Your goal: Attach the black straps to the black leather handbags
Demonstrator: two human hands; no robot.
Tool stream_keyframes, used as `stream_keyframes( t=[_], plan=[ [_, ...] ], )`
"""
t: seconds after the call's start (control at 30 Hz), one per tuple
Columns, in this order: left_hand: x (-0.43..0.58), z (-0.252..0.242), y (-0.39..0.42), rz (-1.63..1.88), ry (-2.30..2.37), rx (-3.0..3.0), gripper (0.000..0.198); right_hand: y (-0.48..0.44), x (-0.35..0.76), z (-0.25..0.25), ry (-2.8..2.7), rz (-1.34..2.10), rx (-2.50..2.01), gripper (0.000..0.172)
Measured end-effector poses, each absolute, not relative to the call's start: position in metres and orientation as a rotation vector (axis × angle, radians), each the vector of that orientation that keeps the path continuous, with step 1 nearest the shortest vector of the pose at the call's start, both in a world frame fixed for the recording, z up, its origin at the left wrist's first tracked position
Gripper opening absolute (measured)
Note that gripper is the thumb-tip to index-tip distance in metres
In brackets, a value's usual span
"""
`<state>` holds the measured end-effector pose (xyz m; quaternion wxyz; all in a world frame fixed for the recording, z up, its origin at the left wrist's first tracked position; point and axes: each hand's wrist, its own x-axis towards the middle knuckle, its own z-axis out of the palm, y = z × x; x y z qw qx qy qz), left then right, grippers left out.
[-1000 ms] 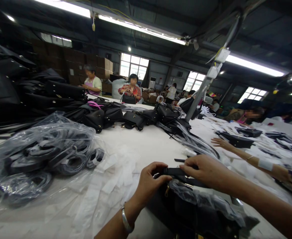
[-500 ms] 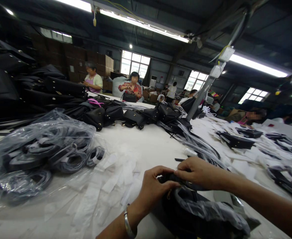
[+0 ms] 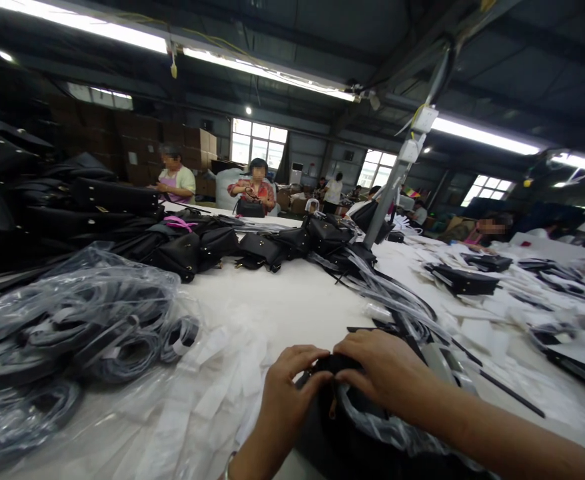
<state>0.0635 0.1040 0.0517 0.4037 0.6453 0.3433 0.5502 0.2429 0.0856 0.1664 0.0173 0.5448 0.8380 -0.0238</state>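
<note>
A black bag (image 3: pixel 322 437) stands at the table's near edge, its lower part cut off by the picture. My left hand (image 3: pixel 292 383) pinches the left end of its top rim between thumb and fingers. Close beside it, my right hand (image 3: pixel 372 363) grips the same rim, fingertips almost meeting the left ones. A small brass-coloured zipper pull (image 3: pixel 332 407) hangs just below my fingertips. Clear plastic wrap (image 3: pixel 392 427) bunches inside the bag's opening, partly hidden by my right forearm.
Rolled straps in clear plastic (image 3: pixel 122 333) lie at left beside white paper strips (image 3: pixel 212 380). Several black bags (image 3: pixel 267 248) line the far side. A metal post (image 3: pixel 390 190) rises from the table. Wrapped straps (image 3: pixel 397 293) and a grey object (image 3: pixel 447 367) lie at right. Co-workers (image 3: pixel 253 190) sit beyond.
Both hands have shifted slightly left and down in the picture, still on the bag's rim. My right hand has spread further over the rim. The camera view has tilted up a little.
</note>
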Motion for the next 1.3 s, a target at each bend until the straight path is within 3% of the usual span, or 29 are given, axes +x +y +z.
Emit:
stream_keyframes(
  t=[0.23,0.4,0.53,0.67,0.83,0.97,1.13,1.2,1.3],
  plan=[
    [0.067,0.051,0.095,1.341,0.978,1.434,0.022,0.085,0.244,0.162,2.774,-0.003,1.565,0.016],
    [0.07,0.052,0.093,1.228,0.896,1.171,0.032,0.09,0.245,0.16,2.79,-0.02,1.386,0.024],
    [0.038,0.05,0.102,1.316,0.977,1.069,0.038,0.097,0.254,0.171,2.698,0.072,1.376,0.015],
    [-0.02,0.026,0.118,1.482,1.195,0.911,0.052,0.105,0.27,0.188,2.676,0.108,1.476,0.018],
    [-0.038,0.001,0.122,1.394,1.409,1.229,0.046,0.112,0.271,0.195,2.79,0.039,1.439,0.018],
    [0.002,0.027,0.113,1.39,1.352,1.695,0.038,0.113,0.264,0.194,2.897,-0.229,1.472,0.041],
    [0.058,0.08,0.116,1.181,0.789,1.76,0.04,0.106,0.264,0.186,3.211,-0.501,1.41,0.062],
    [0.07,0.09,0.121,1.153,0.649,1.662,0.036,0.098,0.268,0.175,3.24,-0.577,1.566,0.076],
    [0.077,0.094,0.124,1.113,0.587,1.544,0.034,0.084,0.276,0.151,2.955,-0.963,1.936,0.09]
  ],
)
